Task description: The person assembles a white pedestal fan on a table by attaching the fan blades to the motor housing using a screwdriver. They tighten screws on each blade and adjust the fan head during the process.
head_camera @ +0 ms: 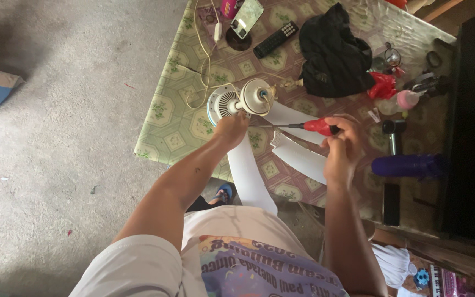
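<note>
A low table [171, 118] under a green-and-maroon patterned cloth carries a white ceiling fan [248, 102] near its front edge, the motor housing tipped on its side and the long blades [298, 157] running toward the person, one hanging past the edge. The left hand [231, 127] grips the underside of the housing, fingers curled and pressed together; the right hand [343, 148] closes its fingers around the red handle of a screwdriver [309, 126], shaft aimed at the hub. With the housing balanced on edge, a hard push could likely roll it or send the tip skidding toward the steadying hand, and the overhanging blade may lever the fan off. A black cloth [333, 52] lies toward the far edge, a remote control [276, 39] and a phone [247, 17] beyond, a purple bottle [408, 165] at the right edge.
</note>
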